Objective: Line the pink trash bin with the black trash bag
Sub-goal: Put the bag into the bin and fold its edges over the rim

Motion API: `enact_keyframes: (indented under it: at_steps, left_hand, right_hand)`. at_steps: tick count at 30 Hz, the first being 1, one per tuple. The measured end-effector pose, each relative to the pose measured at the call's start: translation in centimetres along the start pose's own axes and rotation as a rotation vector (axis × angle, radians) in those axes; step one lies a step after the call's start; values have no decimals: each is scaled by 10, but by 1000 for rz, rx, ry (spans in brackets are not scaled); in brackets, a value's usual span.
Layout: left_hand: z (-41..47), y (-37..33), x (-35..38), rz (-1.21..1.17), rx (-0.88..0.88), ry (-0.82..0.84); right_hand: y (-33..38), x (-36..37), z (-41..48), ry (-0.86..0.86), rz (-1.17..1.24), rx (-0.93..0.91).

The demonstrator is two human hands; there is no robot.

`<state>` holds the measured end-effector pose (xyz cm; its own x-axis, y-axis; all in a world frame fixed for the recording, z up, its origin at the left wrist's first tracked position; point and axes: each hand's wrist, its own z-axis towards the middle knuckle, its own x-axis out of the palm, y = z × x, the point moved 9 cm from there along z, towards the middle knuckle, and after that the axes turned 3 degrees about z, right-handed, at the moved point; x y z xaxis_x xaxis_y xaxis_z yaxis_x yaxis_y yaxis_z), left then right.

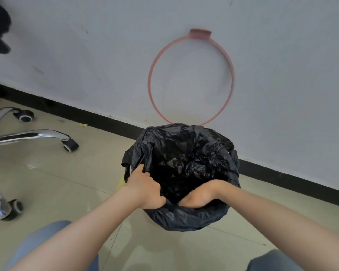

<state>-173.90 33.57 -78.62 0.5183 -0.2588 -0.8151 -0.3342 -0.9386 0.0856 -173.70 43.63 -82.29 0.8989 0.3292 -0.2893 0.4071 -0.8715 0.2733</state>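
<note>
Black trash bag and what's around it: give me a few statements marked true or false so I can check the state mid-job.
1. Both hands are at the near edge of the black trash bag. True: the left hand and the right hand grip its rim.
2. The bag's mouth is closed. False: it is spread open, with the dark inside visible.
3. A pink ring leans against the wall behind the bag. True.
4. The ring is already pressed down over the bag. False: it stands apart, against the wall.
5. An office chair base stands at the right of the bag. False: it is at the left.
</note>
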Motion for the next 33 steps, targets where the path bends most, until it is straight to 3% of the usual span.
enact_keyframes:
  at_steps: [3,5,7,10,12,14,18,22,27,33]
  left_hand:
    - [6,-2,6,26,-29,151]
    - [9,-5,7,30,-43,219]
    - [11,-7,5,23,-30,219]
    - [15,-2,-19,-10,-1,-35]
    - [20,9,-44,20,-10,-267]
    - [30,25,-63,20,-69,-397]
    - [51,53,-80,-24,-216,-489]
    - [73,81,-62,-307,-318,-382]
    - [85,103,-60,-616,-296,-450]
    - [96,112,-50,-1133,-228,-393]
  right_hand:
    - [-7,17,4,93,64,119]
    - [-13,5,8,-10,50,108]
    - [-13,-20,3,-228,102,16]
    - [-22,-69,-29,-660,-13,-81]
    - [-38,-94,-51,-887,-227,14]
    - [-61,-109,-63,-982,-305,175]
    - [-95,-116,-59,-1013,-207,311]
    - [-104,-120,-49,-1034,-9,202]
    - [-116,-126,-53,-1133,400,37]
    - [-137,-129,-39,-1104,746,16]
